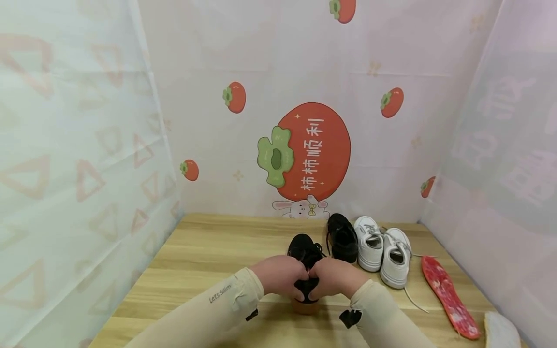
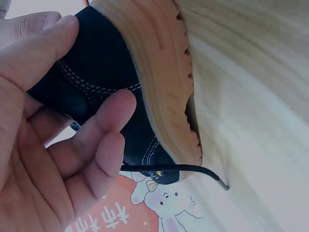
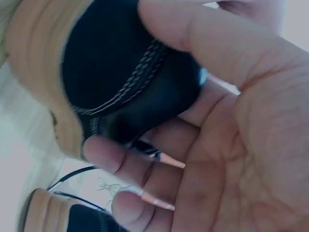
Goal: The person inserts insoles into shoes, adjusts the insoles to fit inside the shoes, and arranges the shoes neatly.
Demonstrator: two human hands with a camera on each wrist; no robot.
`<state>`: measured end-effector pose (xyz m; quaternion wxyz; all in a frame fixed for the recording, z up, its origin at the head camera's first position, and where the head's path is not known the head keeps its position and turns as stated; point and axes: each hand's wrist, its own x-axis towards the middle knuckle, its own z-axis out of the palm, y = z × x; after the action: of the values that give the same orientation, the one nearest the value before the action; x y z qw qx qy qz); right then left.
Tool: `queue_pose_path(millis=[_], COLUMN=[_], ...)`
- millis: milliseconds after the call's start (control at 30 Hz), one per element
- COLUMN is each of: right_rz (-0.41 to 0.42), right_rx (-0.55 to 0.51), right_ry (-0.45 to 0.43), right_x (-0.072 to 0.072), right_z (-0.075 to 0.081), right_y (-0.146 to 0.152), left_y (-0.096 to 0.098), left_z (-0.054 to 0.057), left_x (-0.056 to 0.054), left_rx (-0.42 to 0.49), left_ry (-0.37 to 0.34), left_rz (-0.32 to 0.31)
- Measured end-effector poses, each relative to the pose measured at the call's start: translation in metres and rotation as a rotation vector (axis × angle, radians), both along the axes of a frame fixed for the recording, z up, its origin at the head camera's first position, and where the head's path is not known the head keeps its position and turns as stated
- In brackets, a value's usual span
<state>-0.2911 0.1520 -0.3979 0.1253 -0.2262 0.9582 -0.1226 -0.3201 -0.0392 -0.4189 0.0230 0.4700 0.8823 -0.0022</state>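
A black shoe [image 1: 302, 246] with white stitching, black laces and a tan sole [image 2: 161, 72] stands on the wooden table, toe toward the back wall. My left hand [image 1: 278, 276] grips its heel end from the left, with the thumb against the black upper [image 2: 99, 46]. From the right, my right hand [image 1: 339, 278] holds the same end, its thumb on the heel's outer face [image 3: 108, 63]. Both hands meet at the shoe's opening, where fingertips are partly hidden. Lower fingers of each hand lie loosely along the shoe's sides.
Right of the held shoe stands another black shoe [image 1: 342, 239], beside two white shoes [image 1: 369, 246] [image 1: 397, 258] with loose grey laces. Farther right lie a red patterned insole [image 1: 450, 297] and a whitish flat piece [image 1: 502, 331]. Printed cloth walls [image 1: 209, 193] enclose the table.
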Motion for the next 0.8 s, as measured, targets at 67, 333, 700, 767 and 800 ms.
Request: queue_pose_path(millis=[67, 333, 700, 767, 800], right_rz=[0.01, 0.11, -0.09, -0.102, -0.109], right_rx=[-0.032, -0.159, -0.195, -0.16, -0.151], right_ry=[-0.041, -0.138, 0.453, 0.487, 0.502], right_x=[-0.003, -0.013, -0.027, -0.031, -0.032], right_z=[-0.003, -0.002, -0.014, -0.023, -0.027], right_y=[0.001, 0.017, 0.018, 0.014, 0.013], left_y=[-0.001, -0.006, 0.001, 0.005, 0.007], left_z=[0.0, 0.005, 0.007, 0.001, -0.002], left_x=[0.001, -0.001, -0.02, -0.022, -0.023], left_rx=[0.002, 0.033, 0.225, 0.197, 0.184], left_ry=[0.0, -0.143, 0.288, 0.322, 0.336], left_rz=[0.004, 0.033, 0.154, 0.16, 0.161])
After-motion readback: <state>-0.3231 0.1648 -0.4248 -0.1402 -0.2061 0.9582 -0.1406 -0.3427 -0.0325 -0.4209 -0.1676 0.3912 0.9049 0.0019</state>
